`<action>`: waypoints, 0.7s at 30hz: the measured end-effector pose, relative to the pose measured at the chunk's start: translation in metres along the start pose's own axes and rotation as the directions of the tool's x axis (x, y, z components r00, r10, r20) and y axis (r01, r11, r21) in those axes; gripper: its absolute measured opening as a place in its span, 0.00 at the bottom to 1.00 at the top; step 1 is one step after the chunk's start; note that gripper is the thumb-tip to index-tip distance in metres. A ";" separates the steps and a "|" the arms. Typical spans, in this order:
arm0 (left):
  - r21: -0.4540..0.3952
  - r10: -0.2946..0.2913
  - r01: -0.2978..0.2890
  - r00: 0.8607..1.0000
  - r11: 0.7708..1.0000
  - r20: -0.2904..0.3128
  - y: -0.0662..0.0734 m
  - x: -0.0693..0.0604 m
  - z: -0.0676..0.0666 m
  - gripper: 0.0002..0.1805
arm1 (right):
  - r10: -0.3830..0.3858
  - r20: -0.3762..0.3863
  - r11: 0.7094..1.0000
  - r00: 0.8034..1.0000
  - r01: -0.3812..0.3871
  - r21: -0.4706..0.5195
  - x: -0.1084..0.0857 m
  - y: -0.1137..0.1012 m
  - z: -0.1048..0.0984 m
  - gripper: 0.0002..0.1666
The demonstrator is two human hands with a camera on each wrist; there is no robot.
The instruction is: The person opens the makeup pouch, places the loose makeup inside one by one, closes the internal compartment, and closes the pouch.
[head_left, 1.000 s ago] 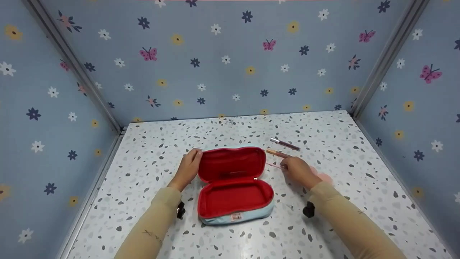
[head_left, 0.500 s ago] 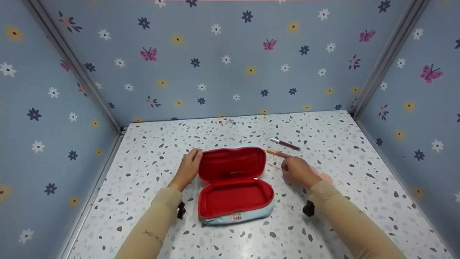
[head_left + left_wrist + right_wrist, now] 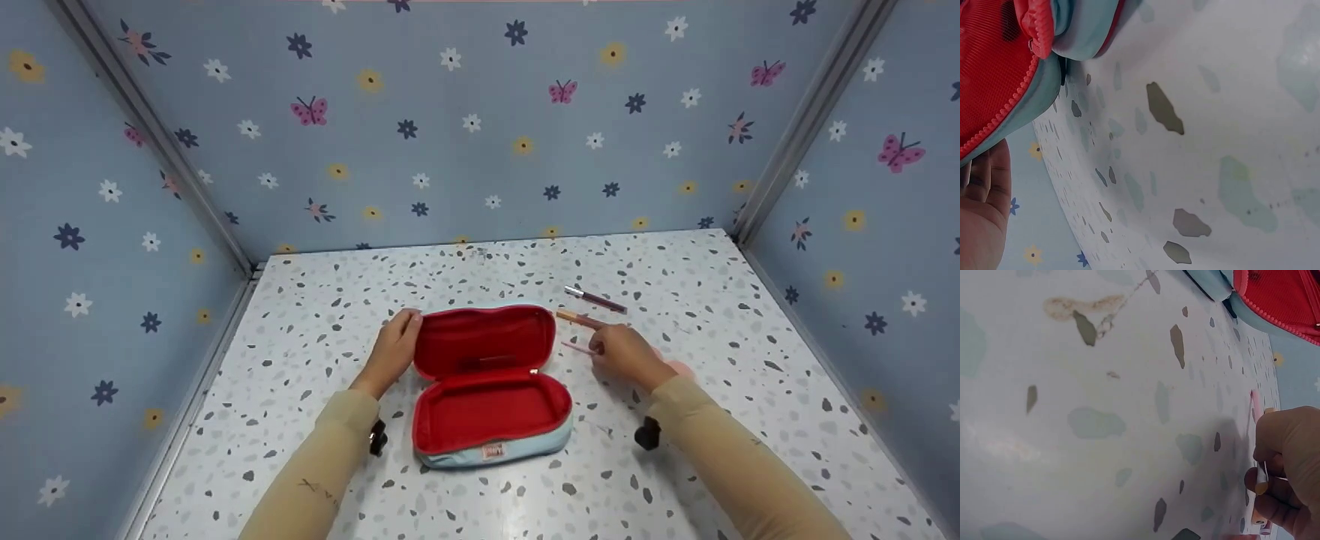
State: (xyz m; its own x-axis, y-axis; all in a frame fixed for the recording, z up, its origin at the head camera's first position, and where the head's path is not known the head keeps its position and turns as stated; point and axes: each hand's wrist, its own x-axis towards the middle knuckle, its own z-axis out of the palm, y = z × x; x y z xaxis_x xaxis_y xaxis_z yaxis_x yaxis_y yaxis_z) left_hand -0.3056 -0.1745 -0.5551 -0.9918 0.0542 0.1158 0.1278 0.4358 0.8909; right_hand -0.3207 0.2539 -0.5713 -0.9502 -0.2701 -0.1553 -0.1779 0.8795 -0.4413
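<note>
A light-blue zip case (image 3: 525,448) with a red lining lies unzipped, its lid tipped back. My left hand (image 3: 392,349) grips the lid's left edge; in the left wrist view its fingers (image 3: 996,180) go partly behind the lid. To the right of the case, my right hand (image 3: 626,354) pinches a thin pink stick (image 3: 576,347) low over the table. The right wrist view shows its pink tip (image 3: 1256,405) beyond the hand and a pale, tan-ended part between the fingers; its exact kind is unclear. Just behind the right hand lies a slim orange-brown stick (image 3: 576,318), partly hidden.
A dark tube with a silver end (image 3: 600,301) lies farther back. Flat pink round pieces (image 3: 681,369) show partly behind the right wrist. The speckled table (image 3: 330,292) is bounded by flower-patterned walls (image 3: 480,150) at the back and both sides.
The right hand has shifted slightly to the right, and the pink stick's tip has moved a little away from the case. The left hand and case have stayed put.
</note>
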 end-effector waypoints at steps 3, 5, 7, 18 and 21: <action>-0.003 0.002 -0.002 1.000 1.000 -0.002 0.000 0.000 0.000 0.19 | -0.006 0.002 1.000 1.000 0.006 0.005 0.000 -0.001 0.000 0.13; 0.000 0.003 -0.003 1.000 1.000 -0.002 0.001 0.000 0.000 0.19 | 0.002 0.009 1.000 1.000 -0.002 0.014 0.001 -0.001 0.001 0.13; 0.004 0.005 -0.005 1.000 1.000 -0.003 0.001 0.001 0.000 0.19 | 0.010 0.016 1.000 1.000 -0.010 0.024 0.001 -0.002 0.002 0.12; -0.008 0.002 -0.002 1.000 1.000 0.003 -0.001 0.001 -0.001 0.19 | -0.094 -0.076 0.995 0.993 0.095 0.012 -0.001 -0.013 -0.008 0.10; -0.009 0.001 -0.001 1.000 1.000 0.004 -0.002 0.001 0.000 0.19 | -0.111 -0.100 0.993 0.989 0.113 0.016 -0.002 -0.017 -0.012 0.11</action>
State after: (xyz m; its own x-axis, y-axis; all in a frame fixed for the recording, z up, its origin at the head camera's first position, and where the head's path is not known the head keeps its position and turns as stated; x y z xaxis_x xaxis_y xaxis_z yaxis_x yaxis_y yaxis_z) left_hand -0.3068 -0.1755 -0.5563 -0.9917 0.0584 0.1148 0.1288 0.4272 0.8949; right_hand -0.3191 0.2439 -0.5534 -0.9455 -0.3251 -0.0161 -0.2799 0.8372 -0.4698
